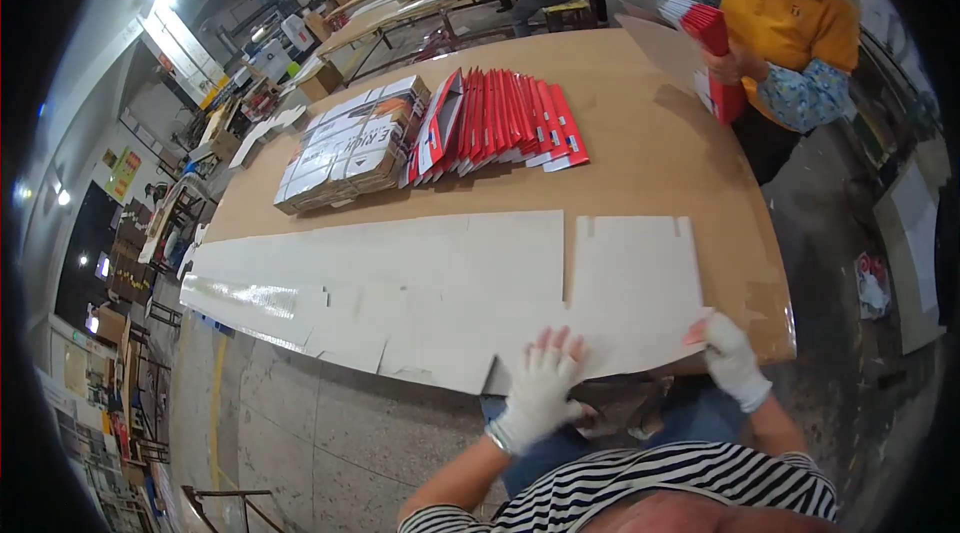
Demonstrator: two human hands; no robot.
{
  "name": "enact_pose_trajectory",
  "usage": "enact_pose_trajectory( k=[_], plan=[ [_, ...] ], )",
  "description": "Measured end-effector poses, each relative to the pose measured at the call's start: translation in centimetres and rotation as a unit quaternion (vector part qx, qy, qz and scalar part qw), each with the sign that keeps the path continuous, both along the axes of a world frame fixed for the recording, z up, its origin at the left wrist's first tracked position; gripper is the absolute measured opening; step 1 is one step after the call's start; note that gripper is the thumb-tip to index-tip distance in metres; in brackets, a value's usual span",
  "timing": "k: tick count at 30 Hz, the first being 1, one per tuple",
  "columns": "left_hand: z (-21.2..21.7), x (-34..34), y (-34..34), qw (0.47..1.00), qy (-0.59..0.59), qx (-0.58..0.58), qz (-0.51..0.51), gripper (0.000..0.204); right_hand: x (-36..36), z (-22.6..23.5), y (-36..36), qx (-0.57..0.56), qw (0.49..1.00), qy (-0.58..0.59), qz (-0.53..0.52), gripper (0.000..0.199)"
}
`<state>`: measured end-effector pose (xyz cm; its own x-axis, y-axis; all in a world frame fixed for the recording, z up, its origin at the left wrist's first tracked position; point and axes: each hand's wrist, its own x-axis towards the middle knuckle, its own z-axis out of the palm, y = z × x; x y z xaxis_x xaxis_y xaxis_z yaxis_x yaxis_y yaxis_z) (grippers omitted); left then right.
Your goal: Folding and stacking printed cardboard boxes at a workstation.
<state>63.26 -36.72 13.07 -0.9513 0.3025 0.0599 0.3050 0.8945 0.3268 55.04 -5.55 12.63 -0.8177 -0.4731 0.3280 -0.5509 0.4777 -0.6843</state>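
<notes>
A white cardboard sheet (638, 283) with small slots at its far edge lies in front of me, its near part reaching over the table's front edge. My left hand (543, 383), in a white glove with bare fingertips, rests on its near left side with the fingers stretched out. At the near right corner, my gloved right hand (733, 361) is closed on the sheet's edge between thumb and fingers. To the left is a longer white cardboard piece (430, 283), creased and slit along its near edge, with shiny tape on its left part.
Beyond the sheets, a fanned row of red-and-white folded packages (500, 123) stands beside a strapped stack of printed cardboard (350, 145) on the brown table (660, 153). At the far right, a co-worker in a yellow shirt (780, 23) holds red folded packages (708, 33).
</notes>
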Motion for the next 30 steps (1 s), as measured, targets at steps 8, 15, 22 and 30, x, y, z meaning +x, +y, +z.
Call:
enact_pose_trajectory(
  k=[8,15,22,30],
  plan=[
    [-7.0,-5.3,0.5,0.985,0.008,0.072,-0.155,0.034,5.5,-3.0,14.8,-0.110,0.967,-0.194,-0.120,0.035],
    [-9.9,-5.5,7.4,0.993,0.059,0.103,0.019,0.034,7.6,-7.2,15.9,0.162,0.965,0.140,-0.150,0.035],
    [-10.6,-5.6,12.9,0.958,-0.001,0.229,-0.173,0.033,6.8,-8.9,13.8,0.008,0.934,-0.030,-0.357,0.075],
    [-10.5,-7.0,17.0,0.991,0.098,-0.042,-0.082,0.049,8.1,-13.5,10.8,-0.264,0.787,-0.037,-0.557,0.078]
  ],
)
